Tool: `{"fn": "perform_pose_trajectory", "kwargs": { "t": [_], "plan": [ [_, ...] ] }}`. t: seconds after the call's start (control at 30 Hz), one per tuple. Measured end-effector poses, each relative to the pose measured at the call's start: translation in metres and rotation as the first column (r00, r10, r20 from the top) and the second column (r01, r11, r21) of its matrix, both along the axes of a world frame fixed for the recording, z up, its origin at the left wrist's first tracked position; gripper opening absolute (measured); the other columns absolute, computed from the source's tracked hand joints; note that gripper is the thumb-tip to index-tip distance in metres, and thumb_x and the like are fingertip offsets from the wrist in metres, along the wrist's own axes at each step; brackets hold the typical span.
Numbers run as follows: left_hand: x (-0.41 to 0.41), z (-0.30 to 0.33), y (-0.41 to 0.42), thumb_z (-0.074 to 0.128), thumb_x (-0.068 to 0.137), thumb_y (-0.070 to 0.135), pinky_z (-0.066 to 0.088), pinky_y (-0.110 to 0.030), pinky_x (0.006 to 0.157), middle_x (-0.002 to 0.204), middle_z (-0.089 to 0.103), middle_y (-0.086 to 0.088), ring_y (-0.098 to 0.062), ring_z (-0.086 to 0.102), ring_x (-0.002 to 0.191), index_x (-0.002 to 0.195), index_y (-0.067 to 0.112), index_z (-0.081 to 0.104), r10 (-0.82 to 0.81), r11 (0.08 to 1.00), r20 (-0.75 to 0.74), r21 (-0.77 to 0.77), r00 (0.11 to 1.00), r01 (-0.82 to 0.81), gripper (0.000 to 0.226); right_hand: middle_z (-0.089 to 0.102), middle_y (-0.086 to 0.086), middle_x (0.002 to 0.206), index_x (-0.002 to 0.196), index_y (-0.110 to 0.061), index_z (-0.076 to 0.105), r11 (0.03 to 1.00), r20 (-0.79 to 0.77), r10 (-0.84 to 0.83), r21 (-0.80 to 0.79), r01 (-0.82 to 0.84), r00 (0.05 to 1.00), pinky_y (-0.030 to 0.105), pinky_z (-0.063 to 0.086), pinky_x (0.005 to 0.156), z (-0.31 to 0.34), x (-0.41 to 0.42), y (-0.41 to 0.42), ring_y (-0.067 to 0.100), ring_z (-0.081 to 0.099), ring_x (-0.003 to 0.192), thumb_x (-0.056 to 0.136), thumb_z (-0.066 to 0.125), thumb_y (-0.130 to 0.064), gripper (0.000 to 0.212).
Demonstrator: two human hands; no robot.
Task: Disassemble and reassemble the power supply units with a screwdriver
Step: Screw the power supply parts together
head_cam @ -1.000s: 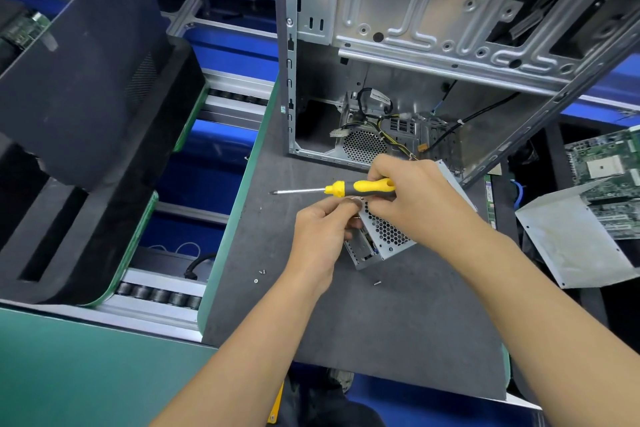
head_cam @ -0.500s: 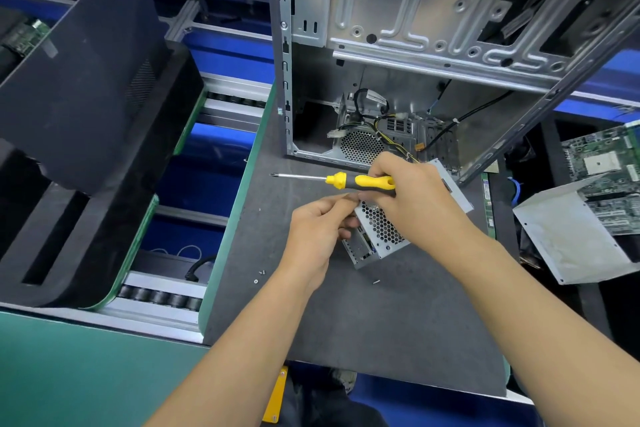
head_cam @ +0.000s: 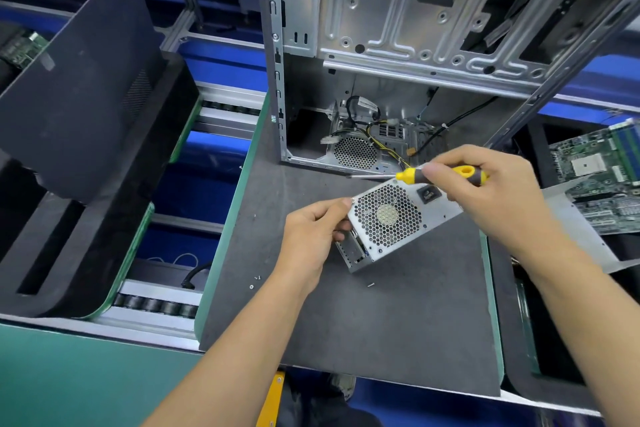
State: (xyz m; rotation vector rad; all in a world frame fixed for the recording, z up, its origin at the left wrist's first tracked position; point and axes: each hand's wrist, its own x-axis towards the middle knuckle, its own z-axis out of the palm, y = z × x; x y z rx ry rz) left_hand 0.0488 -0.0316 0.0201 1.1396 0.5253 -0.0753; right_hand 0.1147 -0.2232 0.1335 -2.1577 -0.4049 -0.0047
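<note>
Boxy perforated-metal power supply [head_cam: 388,218], left hand [head_cam: 311,236] gripping, right hand [head_cam: 485,191] holding yellow-handled screwdriver [head_cam: 440,175]

The power supply unit [head_cam: 388,222] is a small silver metal box, tilted so its perforated honeycomb face looks up, with a round fan hub showing behind the mesh and a black power socket near its far right corner. It sits on the dark grey mat [head_cam: 381,315], just in front of the open computer case [head_cam: 398,55], its lower end showing an open side with parts inside. The screwdriver [head_cam: 429,175] has a yellow and dark grey handle and a thin steel shaft pointing left, lying nearly level just above the unit's far edge. Three loose screws [head_cam: 370,285] lie on the mat nearby.
</note>
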Motion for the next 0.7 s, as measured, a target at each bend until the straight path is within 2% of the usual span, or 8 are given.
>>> {"fn": "perform_pose_trajectory", "kwargs": {
  "t": [0.1,0.2,0.27,0.33,0.43,0.5,0.63,0.7],
  "plan": [
    [0.0,-0.002,0.0,0.068,0.091,0.025,0.048,-0.023,0.065,0.088,0.076,-0.007,-0.011,0.059,0.075,0.093,0.022,0.082,-0.001,1.0,0.004,0.004,1.0,0.001,0.014,0.066,-0.015,0.057,0.072,-0.025,0.075,1.0,-0.043,-0.004,0.029,0.006,0.999,0.005,0.03,0.045,0.001,-0.003,-0.006,0.0,0.052,0.045,0.084,0.074,-0.021,0.013],
    [0.001,-0.004,0.0,0.069,0.091,0.025,0.049,-0.023,0.066,0.086,0.076,-0.005,-0.011,0.059,0.075,0.091,0.022,0.082,0.006,1.0,-0.001,0.003,1.0,-0.006,0.014,0.073,-0.012,0.068,0.072,-0.019,0.073,0.999,-0.084,-0.003,-0.037,0.0,0.996,0.012,0.031,0.046,0.0,-0.005,-0.005,0.004,0.05,0.048,0.088,0.072,-0.023,0.016],
    [0.001,-0.005,0.0,0.069,0.09,0.026,0.049,-0.024,0.066,0.086,0.076,-0.005,-0.012,0.06,0.075,0.09,0.022,0.082,0.009,1.0,-0.004,0.003,1.0,-0.009,0.014,0.073,-0.015,0.069,0.071,-0.016,0.071,0.999,-0.106,-0.012,-0.036,0.008,0.994,0.009,0.031,0.05,-0.001,-0.007,-0.003,0.0,0.053,0.049,0.09,0.071,-0.022,0.019],
    [0.001,-0.006,0.0,0.069,0.088,0.028,0.049,-0.025,0.066,0.088,0.076,-0.007,-0.012,0.06,0.076,0.09,0.022,0.082,0.007,1.0,0.0,0.001,1.0,-0.007,0.014,0.074,-0.01,0.07,0.07,-0.015,0.069,0.999,-0.1,-0.021,-0.047,0.017,0.995,0.01,0.03,0.054,0.0,-0.008,-0.003,0.001,0.05,0.048,0.09,0.07,-0.024,0.022],
    [0.001,-0.006,0.0,0.07,0.085,0.031,0.049,-0.025,0.066,0.089,0.076,-0.008,-0.012,0.06,0.076,0.091,0.022,0.082,0.006,1.0,0.003,0.001,1.0,-0.006,0.016,0.074,-0.005,0.069,0.067,-0.014,0.068,1.0,-0.101,-0.02,-0.018,0.019,0.995,0.007,0.027,0.044,0.004,-0.009,-0.004,0.004,0.039,0.04,0.09,0.07,-0.023,0.025],
    [0.001,-0.007,0.0,0.07,0.085,0.031,0.049,-0.024,0.065,0.087,0.076,-0.006,-0.012,0.059,0.075,0.09,0.023,0.082,0.012,1.0,0.004,-0.002,1.0,-0.012,0.016,0.074,-0.004,0.069,0.066,-0.015,0.068,0.999,-0.101,-0.022,-0.031,0.019,0.995,0.008,0.026,0.042,0.006,-0.009,-0.005,0.005,0.038,0.041,0.089,0.07,-0.024,0.025],
    [0.001,-0.008,0.0,0.07,0.086,0.03,0.048,-0.024,0.065,0.086,0.076,-0.005,-0.012,0.059,0.075,0.09,0.023,0.082,0.013,1.0,0.009,-0.001,1.0,-0.013,0.015,0.073,-0.009,0.066,0.068,-0.019,0.072,0.992,-0.068,0.005,-0.127,-0.014,0.998,0.011,0.027,0.044,0.011,-0.009,-0.004,0.009,0.039,0.045,0.088,0.07,-0.028,0.022],
    [0.001,-0.007,0.0,0.07,0.087,0.03,0.048,-0.024,0.065,0.086,0.075,-0.005,-0.012,0.059,0.075,0.09,0.023,0.082,0.014,1.0,0.006,0.0,1.0,-0.014,0.015,0.07,-0.004,0.063,0.069,-0.026,0.073,0.978,-0.027,0.054,-0.2,-0.059,0.998,0.014,0.028,0.045,0.019,-0.009,0.0,0.017,0.042,0.048,0.087,0.07,-0.033,0.02]
  ]
}}
